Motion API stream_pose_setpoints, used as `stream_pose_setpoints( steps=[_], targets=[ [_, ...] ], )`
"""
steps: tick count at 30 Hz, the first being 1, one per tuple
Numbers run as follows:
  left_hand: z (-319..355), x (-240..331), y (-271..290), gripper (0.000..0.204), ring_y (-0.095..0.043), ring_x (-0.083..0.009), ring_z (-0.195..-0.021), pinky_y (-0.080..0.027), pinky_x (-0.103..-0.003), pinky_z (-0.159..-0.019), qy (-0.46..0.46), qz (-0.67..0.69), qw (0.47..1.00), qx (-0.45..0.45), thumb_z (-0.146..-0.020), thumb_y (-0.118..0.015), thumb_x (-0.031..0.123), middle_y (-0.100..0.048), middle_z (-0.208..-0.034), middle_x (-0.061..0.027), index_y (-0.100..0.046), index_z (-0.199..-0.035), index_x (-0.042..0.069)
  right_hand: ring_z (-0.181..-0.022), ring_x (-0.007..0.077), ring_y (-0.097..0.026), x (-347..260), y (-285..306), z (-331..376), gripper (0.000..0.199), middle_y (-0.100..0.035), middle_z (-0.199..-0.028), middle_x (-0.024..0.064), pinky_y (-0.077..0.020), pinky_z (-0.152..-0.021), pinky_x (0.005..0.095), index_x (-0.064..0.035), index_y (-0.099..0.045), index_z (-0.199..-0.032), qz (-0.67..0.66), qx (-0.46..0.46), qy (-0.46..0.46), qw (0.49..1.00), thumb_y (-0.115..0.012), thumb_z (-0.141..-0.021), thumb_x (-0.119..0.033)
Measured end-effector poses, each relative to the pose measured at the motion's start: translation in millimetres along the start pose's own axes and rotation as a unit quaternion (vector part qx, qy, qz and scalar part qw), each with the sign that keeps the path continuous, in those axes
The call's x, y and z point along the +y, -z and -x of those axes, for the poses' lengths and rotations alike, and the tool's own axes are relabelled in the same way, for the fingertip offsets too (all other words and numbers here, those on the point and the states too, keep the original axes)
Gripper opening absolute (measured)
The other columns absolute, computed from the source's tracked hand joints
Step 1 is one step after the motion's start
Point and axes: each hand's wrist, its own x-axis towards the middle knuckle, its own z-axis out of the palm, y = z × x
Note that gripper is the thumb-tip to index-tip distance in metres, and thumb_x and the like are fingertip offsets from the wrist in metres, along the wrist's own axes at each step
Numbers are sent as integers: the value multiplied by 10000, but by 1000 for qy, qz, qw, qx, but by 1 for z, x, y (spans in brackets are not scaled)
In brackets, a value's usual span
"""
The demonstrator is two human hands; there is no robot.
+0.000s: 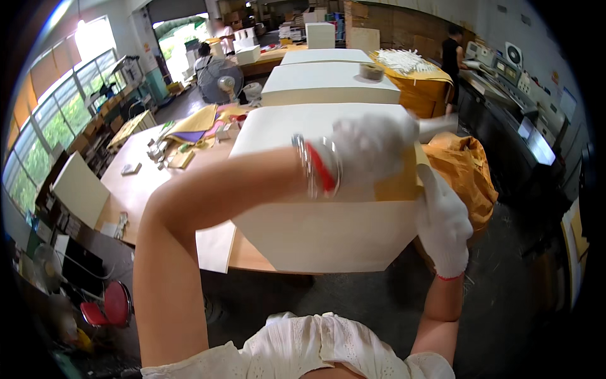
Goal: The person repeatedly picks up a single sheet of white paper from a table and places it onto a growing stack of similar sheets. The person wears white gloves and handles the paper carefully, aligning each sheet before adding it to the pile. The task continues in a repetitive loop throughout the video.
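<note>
Box (315, 221), large, white, stiff-walled, probably light (hollow-looking); best gripped at edges. Left hand (369, 148) blurred, finger state unclear. Right hand (444, 221) fingers together, flat against right corner.

Bright daylight pours in from the windows (57, 107) on the left and an open doorway (180, 38) at the back, both blown out to white glare. The room is evenly lit, with soft shadows under the table (132, 189). The gloved left hand (369, 148) is smeared by motion blur. Straight edges bow toward the rim, and the corners fall to black.
</note>
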Motion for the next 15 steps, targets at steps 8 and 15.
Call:
stream_pose_setpoints(
  steps=[8, 15],
  targets=[
    [75, -141, 94, 194, -620, -162, -832, -550, -262, -635, -15, 405, 795, 451, -848, -566, 2, -615, -911, -86, -559, -1041, -21, -969, 262, -636, -29, -22, 2, 336, -642, -1168, 86, -504, -776, 388, -106, -599, -1221, 257, 120, 109, 953, -543, -921, -245],
    [154, -284, 66, 193, -644, -202, -845, -555, -308, -748, -69, 481, 569, 664, -817, -514, -5, -628, -923, -127, -563, -1000, -40, -1059, 269, -525, -206, -74, -43, 421, -545, -1106, 109, -417, -929, 413, -49, -551, -1095, -113, -53, 322, 939, -650, -808, -341]
  ],
)
